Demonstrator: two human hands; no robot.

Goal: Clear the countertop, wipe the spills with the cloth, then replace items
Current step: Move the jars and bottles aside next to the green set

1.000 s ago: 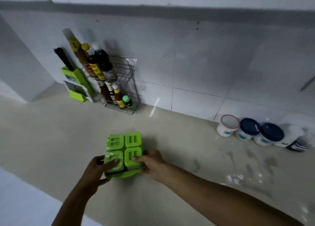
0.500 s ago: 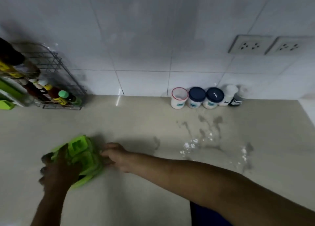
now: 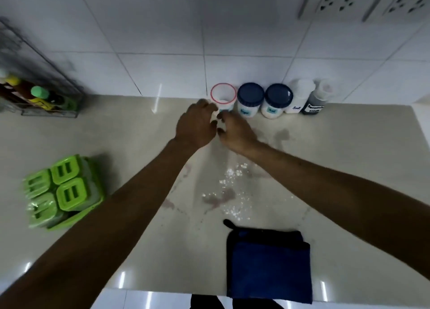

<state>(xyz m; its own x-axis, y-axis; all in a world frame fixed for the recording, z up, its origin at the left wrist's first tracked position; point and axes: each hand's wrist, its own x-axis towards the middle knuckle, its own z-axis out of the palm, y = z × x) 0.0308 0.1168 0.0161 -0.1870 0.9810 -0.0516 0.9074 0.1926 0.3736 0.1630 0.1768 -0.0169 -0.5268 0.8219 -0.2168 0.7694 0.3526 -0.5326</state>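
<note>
A: Nearest thing on the bench (image 3: pixel 349 169): the blue cloth (image 3: pixel 270 265), folded, lying at the front edge, right of centre. Nobody is touching it.

B: And the spills?

A: Sitting just beyond the cloth, mid-bench. White powder (image 3: pixel 232 176) scattered over reddish stains (image 3: pixel 218 198), more stain trailing toward the back row. Both forearms are crossing over that patch.

B: Green box?

A: Green container set (image 3: pixel 62 192) is resting well to the left, apart from the spill, clear of both hands.

B: Hands?

A: Both are reaching to the back. Left hand (image 3: pixel 196 124) and right hand (image 3: pixel 235 134) are converging, fingers spread and slightly curled, neither one closed on anything. The red-rimmed jar (image 3: pixel 223 96) is standing open and upright directly ahead of them, leftmost in the row against the wall tiles (image 3: pixel 162 76).

B: Which hand is nearer?

A: Left fingertips are looking closest, at the jar's left wall; right fingertips are sitting just below its base. Might be touching already, motion blur is making that hard to call.

B: Rest of the row?

A: Two blue-lidded jars (image 3: pixel 264 99) are pressing up beside it on the right, then a white salt bottle (image 3: pixel 300 96) and a dark bottle (image 3: pixel 315 101). My read: the jar needs lifting straight up, since its neighbour is tight on the right.

B: Far left?

A: Wire rack (image 3: pixel 46 94) with sauce bottles, blurred.
</note>
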